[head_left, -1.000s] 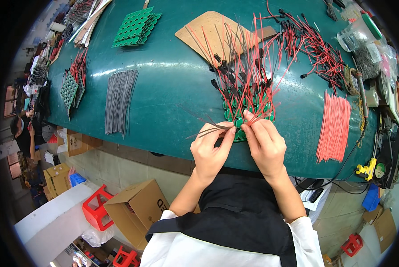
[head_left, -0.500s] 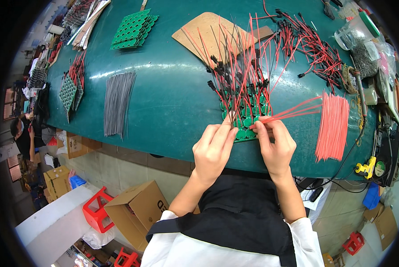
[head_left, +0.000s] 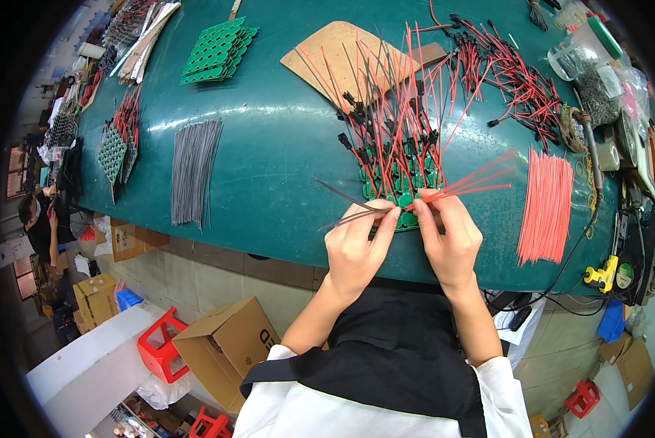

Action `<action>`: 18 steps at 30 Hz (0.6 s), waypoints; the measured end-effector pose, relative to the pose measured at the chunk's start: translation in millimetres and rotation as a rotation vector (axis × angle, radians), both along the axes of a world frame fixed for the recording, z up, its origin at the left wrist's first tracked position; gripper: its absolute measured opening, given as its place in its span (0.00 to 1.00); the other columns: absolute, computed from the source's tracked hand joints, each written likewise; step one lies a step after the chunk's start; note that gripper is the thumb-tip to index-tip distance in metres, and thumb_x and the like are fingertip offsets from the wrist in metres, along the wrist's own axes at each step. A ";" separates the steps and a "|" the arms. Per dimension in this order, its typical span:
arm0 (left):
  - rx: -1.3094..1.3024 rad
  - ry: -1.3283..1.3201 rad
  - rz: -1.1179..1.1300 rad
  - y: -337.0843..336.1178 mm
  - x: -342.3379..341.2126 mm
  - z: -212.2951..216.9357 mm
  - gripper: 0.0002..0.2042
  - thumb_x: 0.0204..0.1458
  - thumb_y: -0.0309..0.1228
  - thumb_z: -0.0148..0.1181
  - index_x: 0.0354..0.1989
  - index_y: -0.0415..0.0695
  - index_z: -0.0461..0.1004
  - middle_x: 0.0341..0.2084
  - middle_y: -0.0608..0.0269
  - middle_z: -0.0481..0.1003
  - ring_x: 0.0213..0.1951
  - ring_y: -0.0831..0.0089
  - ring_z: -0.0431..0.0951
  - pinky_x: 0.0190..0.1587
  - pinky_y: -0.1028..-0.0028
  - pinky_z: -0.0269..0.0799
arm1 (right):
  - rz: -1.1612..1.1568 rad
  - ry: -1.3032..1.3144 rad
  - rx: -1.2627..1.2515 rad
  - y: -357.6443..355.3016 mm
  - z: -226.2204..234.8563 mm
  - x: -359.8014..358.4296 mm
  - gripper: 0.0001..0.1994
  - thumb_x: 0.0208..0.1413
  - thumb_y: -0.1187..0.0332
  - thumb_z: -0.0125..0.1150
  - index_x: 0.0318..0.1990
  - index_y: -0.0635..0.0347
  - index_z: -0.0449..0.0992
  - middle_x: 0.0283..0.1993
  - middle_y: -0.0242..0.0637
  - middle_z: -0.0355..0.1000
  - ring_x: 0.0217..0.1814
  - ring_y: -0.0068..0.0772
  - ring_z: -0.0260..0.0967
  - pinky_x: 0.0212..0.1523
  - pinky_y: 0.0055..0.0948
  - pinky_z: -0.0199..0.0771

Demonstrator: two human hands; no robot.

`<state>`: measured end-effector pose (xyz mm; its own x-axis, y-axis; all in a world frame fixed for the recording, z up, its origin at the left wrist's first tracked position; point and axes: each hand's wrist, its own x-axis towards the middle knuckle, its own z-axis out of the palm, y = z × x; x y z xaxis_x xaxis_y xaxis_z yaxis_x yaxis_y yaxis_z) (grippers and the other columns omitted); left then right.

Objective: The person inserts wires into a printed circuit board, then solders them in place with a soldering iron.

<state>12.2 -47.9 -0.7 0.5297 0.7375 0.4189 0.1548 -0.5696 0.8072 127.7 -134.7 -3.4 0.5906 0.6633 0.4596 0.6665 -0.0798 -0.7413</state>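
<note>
Just below the frame's centre, the left hand pinches a thin bundle of dark wires fanning out leftward, and the right hand pinches a spray of red wires fanning up to the right. Both hover over a green circuit board bristling with upright red and black leads, near the teal table edge.

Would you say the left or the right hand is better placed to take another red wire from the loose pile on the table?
Probably the right. The right hand already pinches a few red wires and lies nearer the red wire pile on the table. The left hand holds dark wires, farther off.
</note>
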 end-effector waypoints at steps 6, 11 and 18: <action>0.008 0.026 0.003 -1.0 0.0 0.6 0.06 0.47 0.18 0.69 0.33 0.35 0.78 0.29 0.58 0.80 0.28 0.72 0.81 0.31 0.76 0.78 | 0.039 -0.155 -0.042 1.2 1.1 -0.5 0.16 0.50 0.81 0.66 0.48 0.67 0.77 0.35 0.42 0.76 0.30 0.36 0.74 0.30 0.31 0.75; 0.022 0.028 0.015 -0.6 -1.8 -0.5 0.06 0.47 0.18 0.68 0.33 0.35 0.78 0.29 0.58 0.79 0.28 0.72 0.81 0.31 0.76 0.78 | 0.029 -0.204 -0.005 4.5 9.1 -0.4 0.12 0.51 0.81 0.66 0.45 0.69 0.76 0.36 0.43 0.77 0.30 0.36 0.74 0.30 0.30 0.76; 0.034 0.003 0.012 0.0 2.1 -1.5 0.06 0.48 0.19 0.67 0.33 0.35 0.77 0.28 0.59 0.79 0.26 0.71 0.80 0.28 0.74 0.77 | -0.047 -0.038 -0.015 -10.8 4.6 10.5 0.08 0.52 0.81 0.65 0.39 0.69 0.74 0.37 0.43 0.77 0.31 0.32 0.77 0.27 0.25 0.79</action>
<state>14.3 -47.8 -2.2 0.5222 0.7293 0.4421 0.1645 -0.5948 0.7869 138.2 -145.5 1.2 0.6040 0.6417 0.4726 0.6891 -0.1226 -0.7142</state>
